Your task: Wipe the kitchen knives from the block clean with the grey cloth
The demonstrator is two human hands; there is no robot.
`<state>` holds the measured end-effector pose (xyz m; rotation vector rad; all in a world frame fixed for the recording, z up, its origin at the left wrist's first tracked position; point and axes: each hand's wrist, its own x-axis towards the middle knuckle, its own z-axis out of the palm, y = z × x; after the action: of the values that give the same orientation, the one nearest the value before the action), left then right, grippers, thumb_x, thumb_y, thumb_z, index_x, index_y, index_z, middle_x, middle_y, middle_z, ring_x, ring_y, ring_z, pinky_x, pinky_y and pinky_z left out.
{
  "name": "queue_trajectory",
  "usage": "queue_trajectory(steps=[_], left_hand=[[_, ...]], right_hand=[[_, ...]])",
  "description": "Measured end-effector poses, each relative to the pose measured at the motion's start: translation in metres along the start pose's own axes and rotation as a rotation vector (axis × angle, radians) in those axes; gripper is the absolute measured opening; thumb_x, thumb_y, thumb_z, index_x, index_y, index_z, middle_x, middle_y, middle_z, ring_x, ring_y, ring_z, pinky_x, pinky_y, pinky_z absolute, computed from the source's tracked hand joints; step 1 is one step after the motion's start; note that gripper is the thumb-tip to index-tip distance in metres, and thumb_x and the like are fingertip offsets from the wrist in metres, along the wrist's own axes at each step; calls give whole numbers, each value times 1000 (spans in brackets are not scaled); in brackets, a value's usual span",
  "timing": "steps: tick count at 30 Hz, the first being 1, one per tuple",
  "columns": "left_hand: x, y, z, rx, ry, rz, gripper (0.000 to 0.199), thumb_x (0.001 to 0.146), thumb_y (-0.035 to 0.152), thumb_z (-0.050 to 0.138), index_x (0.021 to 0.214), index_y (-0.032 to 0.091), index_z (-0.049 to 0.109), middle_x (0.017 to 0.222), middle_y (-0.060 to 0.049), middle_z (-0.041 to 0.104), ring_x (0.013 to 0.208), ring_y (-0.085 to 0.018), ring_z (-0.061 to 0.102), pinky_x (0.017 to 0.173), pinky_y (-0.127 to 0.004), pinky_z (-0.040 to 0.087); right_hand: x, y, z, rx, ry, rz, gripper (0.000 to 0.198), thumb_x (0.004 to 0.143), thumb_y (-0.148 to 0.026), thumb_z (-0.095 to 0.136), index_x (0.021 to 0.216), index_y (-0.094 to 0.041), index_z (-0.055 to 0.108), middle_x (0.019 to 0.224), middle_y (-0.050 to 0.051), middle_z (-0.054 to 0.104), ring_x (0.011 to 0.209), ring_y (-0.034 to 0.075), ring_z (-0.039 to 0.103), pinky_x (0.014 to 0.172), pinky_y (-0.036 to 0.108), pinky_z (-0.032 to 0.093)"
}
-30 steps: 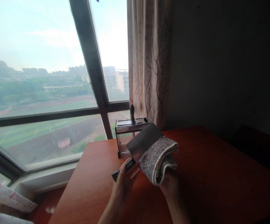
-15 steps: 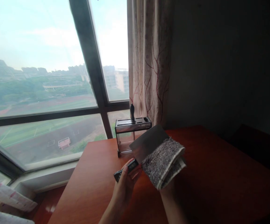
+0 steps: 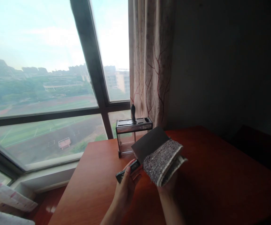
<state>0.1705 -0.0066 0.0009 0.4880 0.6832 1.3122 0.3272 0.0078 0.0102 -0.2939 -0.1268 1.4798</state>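
Note:
A kitchen knife [image 3: 148, 144] with a broad dark blade and a black handle is held above the table. My left hand [image 3: 126, 186] is closed round its handle, thumb along the top. Over the lower right part of the blade lies a folded grey fleecy cloth [image 3: 161, 161] with pale edges. Beneath the cloth, my right hand [image 3: 169, 185] grips it from below; most of its fingers are hidden.
Behind the knife, a clear-sided knife block [image 3: 134, 125] stands on the reddish-brown table [image 3: 97, 175], a black handle [image 3: 132, 113] sticking up from its top. A large window [image 3: 41, 72] borders the left, a patterned curtain [image 3: 150, 62] hangs behind.
The cloth's lower corner has risen slightly and its folded layers stand further apart. The knife has shifted a little to the right, and more of my right hand shows under the cloth.

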Motion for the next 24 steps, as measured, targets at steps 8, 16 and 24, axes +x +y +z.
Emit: queue_trajectory(steps=[8, 16, 24], left_hand=[[-6, -3, 4, 185, -39, 74, 52, 73, 41, 75, 119, 17, 66, 108, -16, 72, 94, -28, 66, 85, -39, 48], [-6, -2, 4, 257, -30, 107, 49, 73, 40, 75, 114, 14, 69, 100, -17, 73, 86, -28, 67, 81, -39, 48], [-4, -3, 3, 306, -31, 119, 48, 74, 42, 73, 112, 13, 69, 95, -17, 74, 81, -26, 66, 77, -38, 47]], right_hand=[[20, 8, -9, -30, -31, 16, 25, 69, -42, 74, 88, -27, 72, 89, -2, 76, 91, 20, 70, 95, 39, 50], [45, 5, 10, -115, -87, 24, 28, 76, -44, 69, 95, -24, 71, 92, 2, 76, 94, 21, 69, 92, 40, 52], [49, -26, 13, -130, -25, -53, 37, 81, -62, 52, 90, -32, 72, 90, 0, 76, 96, 22, 69, 88, 40, 54]])
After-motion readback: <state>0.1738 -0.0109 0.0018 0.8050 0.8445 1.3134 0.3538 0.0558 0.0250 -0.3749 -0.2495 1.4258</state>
